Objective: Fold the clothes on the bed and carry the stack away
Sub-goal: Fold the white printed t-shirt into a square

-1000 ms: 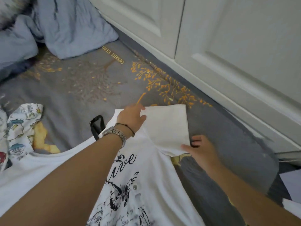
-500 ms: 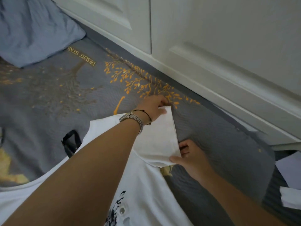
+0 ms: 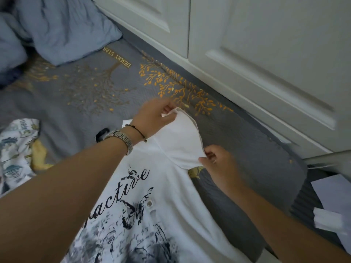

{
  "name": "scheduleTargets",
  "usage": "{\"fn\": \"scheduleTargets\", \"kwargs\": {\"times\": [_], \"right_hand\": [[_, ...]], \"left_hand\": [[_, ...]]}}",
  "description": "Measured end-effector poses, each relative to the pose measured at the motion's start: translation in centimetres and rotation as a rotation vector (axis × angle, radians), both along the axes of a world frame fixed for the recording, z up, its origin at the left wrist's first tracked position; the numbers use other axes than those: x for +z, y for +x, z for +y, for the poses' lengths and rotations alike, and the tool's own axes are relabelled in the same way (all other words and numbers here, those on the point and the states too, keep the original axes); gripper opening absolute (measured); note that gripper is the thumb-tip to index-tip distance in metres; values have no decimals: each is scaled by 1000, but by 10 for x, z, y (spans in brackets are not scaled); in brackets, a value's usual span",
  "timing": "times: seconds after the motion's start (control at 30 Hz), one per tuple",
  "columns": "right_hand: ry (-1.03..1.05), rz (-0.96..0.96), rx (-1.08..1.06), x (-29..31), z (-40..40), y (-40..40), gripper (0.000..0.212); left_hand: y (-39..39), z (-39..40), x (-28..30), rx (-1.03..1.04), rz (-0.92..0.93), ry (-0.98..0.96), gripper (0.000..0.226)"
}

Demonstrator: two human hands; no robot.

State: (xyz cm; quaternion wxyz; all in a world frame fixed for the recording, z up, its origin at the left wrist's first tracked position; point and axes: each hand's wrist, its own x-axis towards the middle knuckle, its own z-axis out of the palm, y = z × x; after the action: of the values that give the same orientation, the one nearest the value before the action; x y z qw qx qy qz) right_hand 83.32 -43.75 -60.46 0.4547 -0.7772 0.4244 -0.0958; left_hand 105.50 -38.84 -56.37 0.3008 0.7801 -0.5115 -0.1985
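Head view: the white T-shirt (image 3: 157,196) is spread on the bed cover (image 3: 85,95), its sleeve (image 3: 180,141) at twelve o'clock of the print. The sleeve, flat half a second ago, is now lifted: its far corner is pinched by the left hand (image 3: 153,116), its near corner by the right hand (image 3: 220,160). An inward fold is judged imminent.

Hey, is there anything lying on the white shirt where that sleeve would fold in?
Nothing visible does. Both the left hand and the right hand already pinch the sleeve, and the printed chest of the white shirt beside it shows no object on it, though the left forearm hides part of it.
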Motion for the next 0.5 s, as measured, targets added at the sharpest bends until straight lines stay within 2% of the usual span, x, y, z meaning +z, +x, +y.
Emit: {"fn": "scheduleTargets", "kwargs": {"times": [0.2, 0.33, 0.5], "right_hand": [[-147, -28, 265, 8, 19, -11, 16], [-251, 0, 492, 2, 28, -16, 21], [-293, 1, 647, -14, 39, -17, 25]], "left_hand": [[-13, 97, 30, 22, -226, -10, 9], [-36, 154, 21, -10, -338, 131, 12], [-60, 198, -26, 65, -339, 379, 14]]}}
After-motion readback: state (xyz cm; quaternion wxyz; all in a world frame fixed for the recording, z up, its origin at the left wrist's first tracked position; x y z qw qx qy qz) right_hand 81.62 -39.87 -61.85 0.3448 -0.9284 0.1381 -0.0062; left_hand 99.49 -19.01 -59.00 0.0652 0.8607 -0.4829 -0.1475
